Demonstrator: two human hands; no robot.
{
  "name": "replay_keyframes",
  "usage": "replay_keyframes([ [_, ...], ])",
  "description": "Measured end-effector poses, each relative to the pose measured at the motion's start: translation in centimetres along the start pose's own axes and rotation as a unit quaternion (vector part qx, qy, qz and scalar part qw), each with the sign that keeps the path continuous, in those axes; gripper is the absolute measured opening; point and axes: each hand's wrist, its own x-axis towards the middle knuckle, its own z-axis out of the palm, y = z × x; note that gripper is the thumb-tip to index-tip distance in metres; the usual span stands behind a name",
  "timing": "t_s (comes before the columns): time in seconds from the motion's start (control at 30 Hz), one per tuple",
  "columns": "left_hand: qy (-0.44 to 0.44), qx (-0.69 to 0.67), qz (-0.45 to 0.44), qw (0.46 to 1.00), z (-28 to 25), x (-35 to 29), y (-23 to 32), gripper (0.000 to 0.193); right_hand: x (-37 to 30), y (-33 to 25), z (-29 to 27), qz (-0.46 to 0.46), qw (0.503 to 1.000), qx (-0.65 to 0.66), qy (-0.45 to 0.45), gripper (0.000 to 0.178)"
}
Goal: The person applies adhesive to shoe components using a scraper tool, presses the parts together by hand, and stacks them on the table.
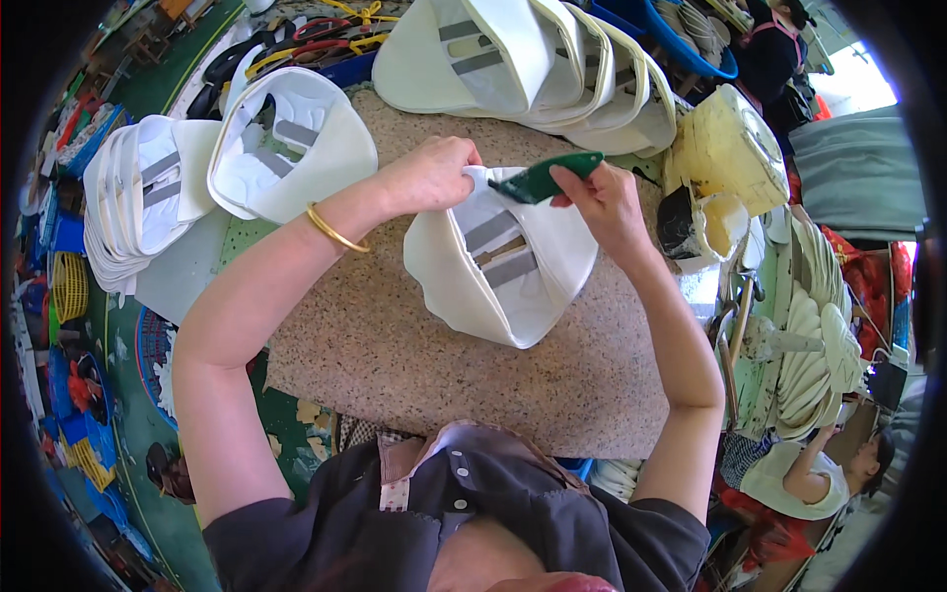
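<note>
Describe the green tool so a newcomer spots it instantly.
Start at the speckled tabletop, then find the white cupped piece near its middle. At that piece's upper rim, the right hand holds the green tool, whose dark colour sets it apart from the pale pieces around.

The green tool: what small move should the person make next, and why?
Perhaps draw the green tool along the far edge of the white shell: the right hand holds its tip near that edge, though contact is unclear, while the left hand grips the edge close by.
</note>
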Motion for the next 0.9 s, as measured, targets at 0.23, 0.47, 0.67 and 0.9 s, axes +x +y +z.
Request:
replay_keyframes([
  [0.23,0.052,0.002,0.056,0.997,0.5,-1.3,1.1,0.027,-7.1,-0.3,-4.1,-0.043,0.993,-0.076,-0.078,0.014],
  [0.47,0.059,0.029,0.114,0.991,0.0,-2.0,3.0,0.026,-10.9,-2.2,-2.1,0.104,0.989,-0.007,0.107,0.014],
  [0.67,0.037,0.077,0.110,0.990,0.3,-1.0,3.8,0.027,-11.7,-3.7,1.5,-0.110,0.993,-0.044,0.001,0.012],
  [0.9,-0.079,0.028,0.027,0.996,-0.1,4.8,5.4,0.046,-12.8,-2.2,-0.9,-0.028,0.999,-0.034,0.009,0.013],
])
